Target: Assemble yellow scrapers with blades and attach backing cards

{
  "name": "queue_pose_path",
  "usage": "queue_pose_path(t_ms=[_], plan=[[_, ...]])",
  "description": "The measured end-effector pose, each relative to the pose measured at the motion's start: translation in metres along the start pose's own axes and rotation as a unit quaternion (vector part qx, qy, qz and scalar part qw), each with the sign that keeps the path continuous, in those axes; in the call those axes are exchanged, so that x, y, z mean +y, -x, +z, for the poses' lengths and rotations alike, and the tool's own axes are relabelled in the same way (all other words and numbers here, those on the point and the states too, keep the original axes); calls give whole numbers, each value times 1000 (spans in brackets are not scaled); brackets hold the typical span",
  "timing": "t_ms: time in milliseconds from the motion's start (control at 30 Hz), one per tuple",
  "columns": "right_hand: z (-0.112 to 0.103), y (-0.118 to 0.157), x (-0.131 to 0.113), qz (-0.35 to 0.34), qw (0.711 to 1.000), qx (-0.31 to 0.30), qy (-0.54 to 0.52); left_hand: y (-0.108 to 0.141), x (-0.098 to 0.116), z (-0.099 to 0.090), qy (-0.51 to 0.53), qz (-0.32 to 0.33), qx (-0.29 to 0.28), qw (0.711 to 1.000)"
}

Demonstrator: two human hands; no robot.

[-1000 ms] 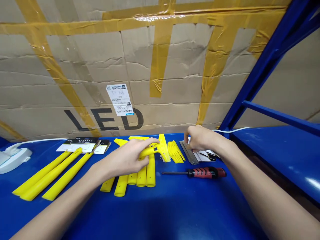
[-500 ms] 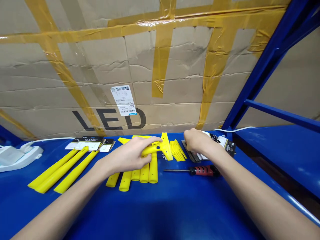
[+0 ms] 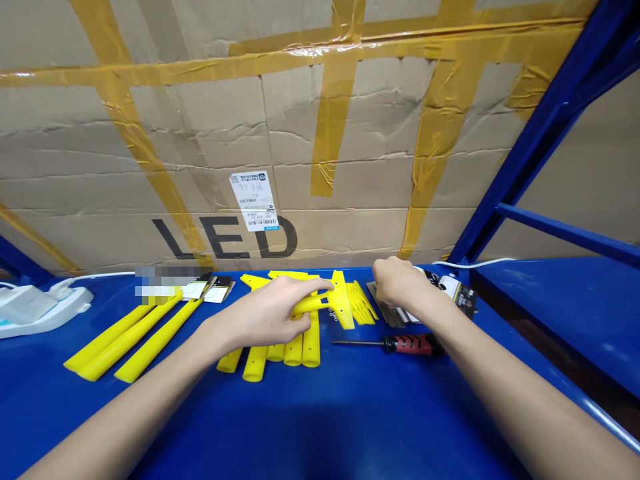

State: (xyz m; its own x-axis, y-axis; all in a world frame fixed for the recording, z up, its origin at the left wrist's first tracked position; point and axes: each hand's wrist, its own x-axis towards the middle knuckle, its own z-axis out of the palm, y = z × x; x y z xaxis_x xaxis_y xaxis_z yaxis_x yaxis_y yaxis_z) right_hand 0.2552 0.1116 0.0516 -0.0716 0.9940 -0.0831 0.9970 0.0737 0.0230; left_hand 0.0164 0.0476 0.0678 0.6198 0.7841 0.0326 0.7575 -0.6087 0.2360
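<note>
My left hand (image 3: 273,310) is closed around the handle of a yellow T-shaped scraper (image 3: 341,300), its wide head pointing right. Under and beside that hand lie several more yellow scraper handles (image 3: 311,340) in a row. My right hand (image 3: 400,287) is closed, its fingers down at a stack of dark flat strips (image 3: 387,313); the fingertips are hidden, so what they pinch cannot be seen. Between the hands sit a pile of small yellow plates (image 3: 363,303) and a few tiny metal rings (image 3: 334,315). A screwdriver (image 3: 410,344) with a red and black grip lies in front of my right hand.
Three yellow scrapers (image 3: 130,333) with card tags lie at left, near a white power strip (image 3: 55,310). Printed cards (image 3: 457,293) lie beyond my right wrist. A large taped carton (image 3: 210,167) stands behind the blue surface (image 3: 320,413); a blue frame post (image 3: 520,147) rises at right.
The view has shifted slightly, so everything sits a little further right. My left hand still grips the scraper and my right hand stays at the dark strips.
</note>
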Motion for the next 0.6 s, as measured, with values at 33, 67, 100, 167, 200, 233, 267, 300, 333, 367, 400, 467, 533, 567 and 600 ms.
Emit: queue_pose_path(t_ms=[33, 67, 100, 167, 200, 233, 267, 300, 333, 367, 400, 467, 533, 567, 600], plan=[[0, 1, -1, 3, 1000, 5, -3, 0, -1, 0, -2, 0, -2, 1000], [0, 2, -2, 5, 1000, 9, -7, 1, -2, 1, -5, -1, -4, 1000], [-1, 2, -2, 7, 1000, 14, -11, 1, -2, 1, -7, -2, -4, 1000], [-3, 4, -2, 8, 999, 24, -20, 2, -4, 1, -9, -7, -5, 1000], [-4, 5, -1, 7, 999, 28, -27, 2, -5, 1, -9, -9, -4, 1000], [-7, 5, -1, 3, 999, 31, -35, 3, -6, 2, -7, -11, -2, 1000], [-10, 6, -1, -3, 998, 32, -46, 3, -7, 2, -6, -12, 0, 1000], [-14, 7, 0, -12, 998, 30, -60, 3, -7, 1, -5, -13, 3, 1000], [-18, 8, 0, -23, 996, 27, -77, 4, -7, 1, -4, -14, 6, 1000], [-22, 9, 0, -37, 994, 23, -97, 4, -7, 1, -3, -14, 8, 1000], [-25, 11, 0, -53, 992, 20, -117, 4, -6, 1, -4, -14, 9, 1000], [-31, 14, 0, -84, 984, 16, -155, 4, -6, 2, -5, -15, 7, 1000], [-34, 18, 0, -125, 969, 14, -212, 4, -5, 2, -6, -18, 3, 1000], [-34, 19, 0, -148, 957, 11, -250, 4, -4, 2, -7, -19, 1, 1000], [-34, 20, 0, -171, 941, 4, -291, 3, -4, 2, -10, -19, 0, 1000]])
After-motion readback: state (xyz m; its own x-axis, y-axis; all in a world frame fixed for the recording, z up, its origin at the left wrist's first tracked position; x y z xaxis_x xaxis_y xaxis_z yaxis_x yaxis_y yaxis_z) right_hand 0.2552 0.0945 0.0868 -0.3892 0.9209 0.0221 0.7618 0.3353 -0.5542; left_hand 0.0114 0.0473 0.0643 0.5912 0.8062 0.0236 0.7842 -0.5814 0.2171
